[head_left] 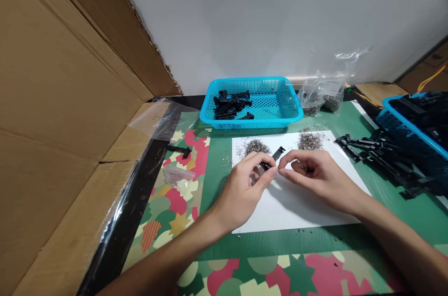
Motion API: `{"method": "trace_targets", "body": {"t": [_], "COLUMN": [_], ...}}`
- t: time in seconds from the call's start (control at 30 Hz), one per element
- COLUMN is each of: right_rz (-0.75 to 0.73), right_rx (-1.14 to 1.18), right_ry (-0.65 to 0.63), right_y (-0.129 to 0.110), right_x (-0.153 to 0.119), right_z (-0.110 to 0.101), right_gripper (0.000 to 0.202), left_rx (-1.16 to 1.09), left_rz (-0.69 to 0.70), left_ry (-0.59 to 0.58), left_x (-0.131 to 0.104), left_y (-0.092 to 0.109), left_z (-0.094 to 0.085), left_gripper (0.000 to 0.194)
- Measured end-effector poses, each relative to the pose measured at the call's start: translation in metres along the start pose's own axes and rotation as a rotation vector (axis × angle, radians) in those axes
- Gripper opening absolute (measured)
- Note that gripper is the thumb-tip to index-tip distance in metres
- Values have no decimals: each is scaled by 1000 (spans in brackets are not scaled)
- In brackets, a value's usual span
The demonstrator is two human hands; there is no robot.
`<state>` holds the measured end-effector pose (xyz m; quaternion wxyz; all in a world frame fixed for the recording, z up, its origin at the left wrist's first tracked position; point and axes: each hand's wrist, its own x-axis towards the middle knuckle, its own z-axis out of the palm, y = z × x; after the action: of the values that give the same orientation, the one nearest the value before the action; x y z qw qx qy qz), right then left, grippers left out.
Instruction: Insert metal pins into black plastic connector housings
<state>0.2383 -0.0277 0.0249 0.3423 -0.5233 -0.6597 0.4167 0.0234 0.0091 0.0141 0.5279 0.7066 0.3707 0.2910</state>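
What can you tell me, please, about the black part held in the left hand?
The black part is slender and looks like hard plastic with a slight sheen. Its far end slants away and to the right, sticking out beyond the left hand, which holds it above the white sheet. The fingers hide much of it. The right hand is close by; whether its fingertips touch the part is unclear.

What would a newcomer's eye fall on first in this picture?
Probably the bright blue, perforated plastic basket at the back centre, with black plastic parts in it. In the middle, the left hand's fingers hold a slim black plastic piece above a white paper sheet, the right hand's fingers close beside them. Two heaps of tiny silvery metal pieces lie near the sheet's far edge.
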Motion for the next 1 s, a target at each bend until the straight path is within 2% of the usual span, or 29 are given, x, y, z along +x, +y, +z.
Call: {"method": "trace_targets", "body": {"t": [0.2,0.33,0.5,0.67,0.83,1.0], "right_rz": [7,71,281,371,357,266], "right_rx": [79,83,21,-66,-116,-216], "right_ry": [28,113,24,-42,-12,16], "right_y": [2,7,13,15,15,15], "right_x": [1,2,5,10,9,10], "right_z": [1,-10,-24,-21,-18,-16], "right_gripper": [24,24,24,20,19,20], "left_rx": [-1,36,285,387,373,357], "left_rz": [-2,-58,-81,-36,-35,-13], "left_ry": [-12,-38,-36,-78,-102,-108], "left_x": [0,-2,-4,-4,-4,-4], "left_y": [0,0,2,8,9,9], "left_z": [0,-1,-1,1,2,3], "left_gripper": [21,27,40,38,37,35]}}
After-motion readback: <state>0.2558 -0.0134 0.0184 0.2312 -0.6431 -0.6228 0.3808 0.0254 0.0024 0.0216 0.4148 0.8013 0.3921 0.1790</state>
